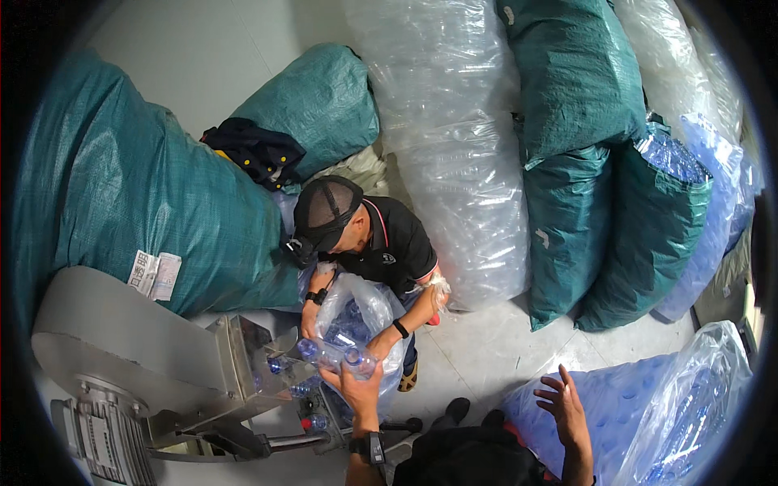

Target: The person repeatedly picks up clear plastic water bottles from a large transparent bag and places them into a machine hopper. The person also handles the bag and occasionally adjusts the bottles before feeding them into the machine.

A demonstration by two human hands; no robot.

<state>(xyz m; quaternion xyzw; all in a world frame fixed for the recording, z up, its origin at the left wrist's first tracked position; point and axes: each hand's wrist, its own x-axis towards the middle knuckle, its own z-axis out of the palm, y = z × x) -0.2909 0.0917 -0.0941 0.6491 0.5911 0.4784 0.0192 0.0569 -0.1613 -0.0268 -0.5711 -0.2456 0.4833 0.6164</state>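
My left hand (357, 390), with a watch on the wrist, is closed on a clear plastic bottle (361, 364) above an open bag. A co-worker's hand is at the same bottle from the far side. Another clear bottle (322, 353) lies beside it, near the co-worker's other hand. Below them, the clear plastic bag (351, 288) holds several bluish bottles. My right hand (562, 402) is raised on the right with its fingers apart, holding nothing, above a large bag of bluish bottles (604, 397).
A metal machine with a motor (105, 441) stands at the left; more bottles sit in its chute (279, 364). The co-worker (397, 243) bends over the bag opposite me. Large green sacks (154, 186) and long clear bags of bottles (462, 186) line the far side.
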